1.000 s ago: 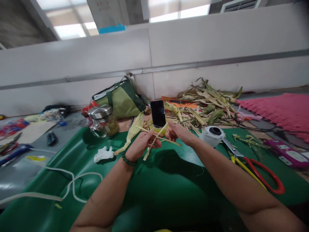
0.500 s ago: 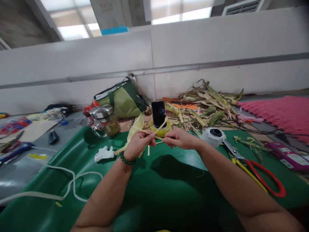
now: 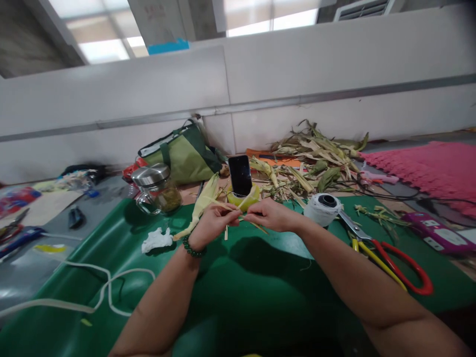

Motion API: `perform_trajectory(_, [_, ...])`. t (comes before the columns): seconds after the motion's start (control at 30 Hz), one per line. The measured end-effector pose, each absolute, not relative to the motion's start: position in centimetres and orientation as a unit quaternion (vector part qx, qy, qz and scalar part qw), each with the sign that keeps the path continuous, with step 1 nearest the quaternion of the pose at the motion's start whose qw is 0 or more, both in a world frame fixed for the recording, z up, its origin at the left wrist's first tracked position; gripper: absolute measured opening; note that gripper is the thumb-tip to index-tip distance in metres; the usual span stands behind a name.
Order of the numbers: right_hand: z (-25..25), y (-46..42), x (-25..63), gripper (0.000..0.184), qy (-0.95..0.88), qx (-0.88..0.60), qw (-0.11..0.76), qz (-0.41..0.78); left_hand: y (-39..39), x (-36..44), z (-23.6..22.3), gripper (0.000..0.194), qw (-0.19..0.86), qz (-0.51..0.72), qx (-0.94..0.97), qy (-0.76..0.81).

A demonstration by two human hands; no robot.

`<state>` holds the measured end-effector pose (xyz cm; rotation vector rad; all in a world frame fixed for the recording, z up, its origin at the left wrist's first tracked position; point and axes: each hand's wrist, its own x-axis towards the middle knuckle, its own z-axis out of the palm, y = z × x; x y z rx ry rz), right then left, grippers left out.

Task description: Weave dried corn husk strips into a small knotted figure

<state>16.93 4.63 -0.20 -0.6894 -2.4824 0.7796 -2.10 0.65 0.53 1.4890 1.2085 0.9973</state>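
Above the green mat (image 3: 230,292), my left hand (image 3: 213,224) is closed on thin pale corn husk strips (image 3: 247,200) that cross one another. My right hand (image 3: 270,214) pinches the strips just to the right, its fingertips almost meeting those of the left. Strip ends stick out upward, downward and to the right of the fingers; the crossing itself is mostly hidden by them. Behind the left hand lies a pale bundled corn husk (image 3: 205,201). A dark phone (image 3: 240,174) stands upright in a yellow-green roll (image 3: 253,194) just beyond the hands.
White thread spool (image 3: 323,209) and red-handled scissors (image 3: 403,263) lie right, beside a purple device (image 3: 435,232). Left are a lidded glass jar (image 3: 158,188), crumpled white tissue (image 3: 157,240) and a white cable (image 3: 107,285). Behind are a green bag (image 3: 186,156) and a husk heap (image 3: 316,153).
My hands have drawn close together around the strip crossing. The right hand has come down from above and pinches beside the left. The strips have turned, and the view has shifted slightly.
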Motion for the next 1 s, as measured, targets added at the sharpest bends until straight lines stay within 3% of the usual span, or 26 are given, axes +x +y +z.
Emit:
perform_trajectory(0.07, [-0.2, 4.7, 17.3, 0.034, -0.904, -0.250, 0.223, 0.265, 1.1, -3.3, 0.9, 0.030, 0.438, 0.427, 0.608, 0.507])
perform_trajectory(0.2, [-0.6, 5.3, 18.6, 0.029, -0.846, -0.297, 0.248, 0.368, 2.1, -5.5, 1.3, 0.032, 0.387, 0.503, 0.567, 0.526])
perform_trajectory(0.27, [-0.9, 5.5, 18.5, 0.019, -0.786, -0.323, 0.311, 0.425, 2.2, -5.2, 1.0, 0.030, 0.400, 0.440, 0.617, 0.516])
perform_trajectory(0.37, [-1.4, 5.1, 17.2, 0.036, -0.706, -0.301, 0.365, 0.526, 1.8, -3.3, 0.0, 0.029, 0.430, 0.332, 0.692, 0.474])
perform_trajectory(0.43, [-1.5, 4.7, 16.3, 0.025, -0.660, -0.292, 0.388, 0.573, 1.4, -2.2, -0.4, 0.029, 0.433, 0.324, 0.706, 0.457])
perform_trajectory(0.5, [-1.5, 4.6, 15.8, 0.023, -0.604, -0.310, 0.433, 0.593, 1.1, -1.8, -0.5, 0.028, 0.358, 0.383, 0.713, 0.465])
perform_trajectory(0.6, [-1.4, 4.9, 16.0, 0.027, -0.489, -0.337, 0.506, 0.626, 1.0, -2.6, -0.1, 0.029, 0.126, 0.551, 0.651, 0.507])
perform_trajectory(0.67, [-1.4, 5.3, 16.3, 0.030, -0.421, -0.329, 0.535, 0.655, 1.0, -3.2, 0.2, 0.025, 0.040, 0.618, 0.586, 0.523])
perform_trajectory(0.77, [-1.5, 5.6, 16.3, 0.026, -0.354, -0.297, 0.550, 0.696, 1.2, -3.3, -0.1, 0.046, 0.151, 0.561, 0.609, 0.540])
perform_trajectory(0.83, [-1.6, 5.5, 16.0, 0.023, -0.329, -0.281, 0.542, 0.721, 1.4, -2.6, -0.5, 0.048, 0.247, 0.464, 0.662, 0.535])
perform_trajectory(0.9, [-1.8, 5.2, 15.4, 0.021, -0.308, -0.273, 0.527, 0.744, 1.3, -1.7, -0.9, 0.033, 0.261, 0.432, 0.683, 0.528])
perform_trajectory(1.0, [-2.2, 4.3, 14.3, 0.020, -0.285, -0.273, 0.505, 0.768, 0.9, -0.6, -1.1, 0.051, 0.259, 0.484, 0.656, 0.517])
